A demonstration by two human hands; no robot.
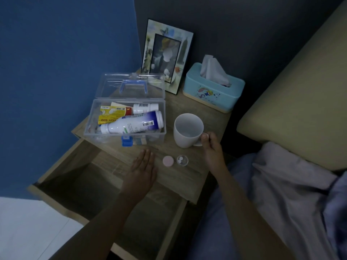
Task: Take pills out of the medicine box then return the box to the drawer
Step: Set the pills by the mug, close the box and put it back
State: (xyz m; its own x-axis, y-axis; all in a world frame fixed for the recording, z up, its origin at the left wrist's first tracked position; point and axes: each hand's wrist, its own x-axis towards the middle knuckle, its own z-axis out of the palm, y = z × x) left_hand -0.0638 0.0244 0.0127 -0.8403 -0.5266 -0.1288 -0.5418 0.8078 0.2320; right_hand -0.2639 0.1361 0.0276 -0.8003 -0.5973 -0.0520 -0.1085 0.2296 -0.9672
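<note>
On the nightstand [187, 171], with what look like two pills [180, 160] out, my right hand [211, 147] pinches the mug [187, 129] handle, so my flat, empty left hand [143, 166] should close the open medicine box [124, 119] squarely before lowering it into the open drawer [90, 184].

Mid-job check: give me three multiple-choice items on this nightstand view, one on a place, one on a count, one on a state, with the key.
1. Where is the small clear cup holding the pills?
A. inside the medicine box
B. on the nightstand top, right of the pink cap
C. in the drawer

2. How many white pills lie in it?
A. two
B. five
C. none

3. The medicine box is:
A. latched shut
B. lid open
C. in the drawer

Key: 1 B, it sits beside the pink cap near the front edge; 2 A, two white discs show; 3 B, the clear lid stands raised, bottles exposed.
</note>
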